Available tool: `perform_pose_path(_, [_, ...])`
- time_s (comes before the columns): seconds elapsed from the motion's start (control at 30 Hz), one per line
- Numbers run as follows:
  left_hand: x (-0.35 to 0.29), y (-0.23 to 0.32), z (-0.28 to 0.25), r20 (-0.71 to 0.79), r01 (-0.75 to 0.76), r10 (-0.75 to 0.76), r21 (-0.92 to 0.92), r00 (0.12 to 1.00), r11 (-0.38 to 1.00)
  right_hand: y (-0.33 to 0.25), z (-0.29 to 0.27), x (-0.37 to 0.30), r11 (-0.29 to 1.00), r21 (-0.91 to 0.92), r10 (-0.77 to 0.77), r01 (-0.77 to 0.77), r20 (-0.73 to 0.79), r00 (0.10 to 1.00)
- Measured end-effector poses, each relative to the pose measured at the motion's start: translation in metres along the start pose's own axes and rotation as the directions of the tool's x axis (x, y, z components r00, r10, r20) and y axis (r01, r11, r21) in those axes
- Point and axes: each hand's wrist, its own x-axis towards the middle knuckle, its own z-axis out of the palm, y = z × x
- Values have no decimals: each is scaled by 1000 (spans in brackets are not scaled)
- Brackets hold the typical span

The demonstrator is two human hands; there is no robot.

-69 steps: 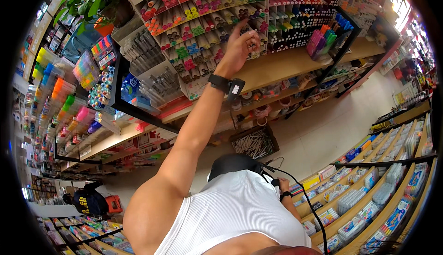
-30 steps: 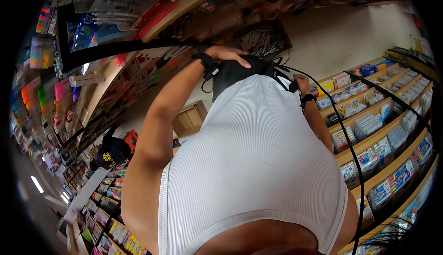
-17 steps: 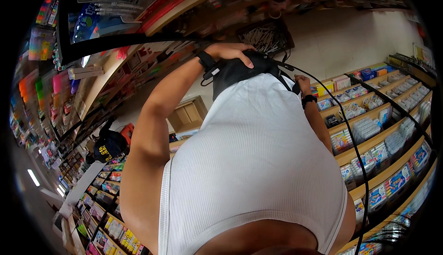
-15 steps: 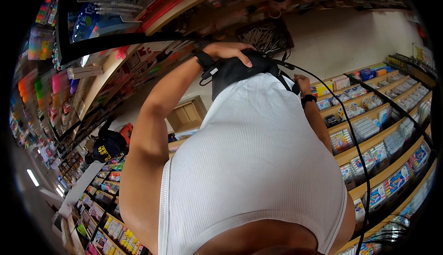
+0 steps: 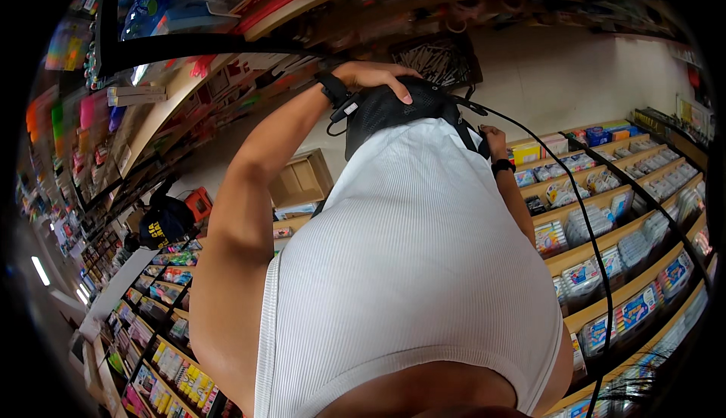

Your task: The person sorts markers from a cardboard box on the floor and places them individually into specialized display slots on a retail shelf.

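Note:
At my waist, a black mesh bag [image 5: 386, 112] hangs in front of a white ribbed tank top [image 5: 408, 244]. My left hand [image 5: 378, 78] is closed over the bag's upper left edge, its thumb on the outer face and the other fingers partly hidden. A black wristband [image 5: 331, 89] is on that wrist, beside a small black device [image 5: 344, 109] with a pale label. Lower on the right, my right hand [image 5: 494, 140] has curled fingers around a black strap [image 5: 476, 137] at the bag's side; its fingertips are hidden. A dark band [image 5: 502, 165] circles the right wrist.
Tiered wooden shelves [image 5: 605, 221] with boxed stationery rise on the right. A black cable [image 5: 578, 199] runs from the bag past them. Ahead is a dark basket [image 5: 431, 59] of slim items. Pen racks [image 5: 68, 138] line the left, with an open wooden box [image 5: 301, 178] nearer.
The surroundings have shifted slightly leftward in view, and more of the wooden box shows. Both hands keep nearly the same hold at the bag.

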Motion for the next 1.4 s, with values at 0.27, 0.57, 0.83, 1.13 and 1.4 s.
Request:
perform_pose_path(0.27, [-16,1,3,-39,-76,80,95,996,993,-11,1,-8,998,56,10,-11,26,1000])
perform_pose_path(0.57, [-60,35,33,-127,-253,302,301,945,919,10,-2,-5,1000,10,-1,1,1,1000])
perform_pose_path(0.83, [-95,32,58,-159,-334,444,453,882,826,24,-4,-1,997,37,-74,73,31,997])
perform_pose_path(1.13, [-126,22,84,-319,-328,468,403,824,854,12,-12,-13,999,-53,-6,13,140,990])
perform_pose_path(1.4, [-155,-4,109,-464,-294,373,234,804,926,28,-6,-9,999,33,22,-22,7,1000])
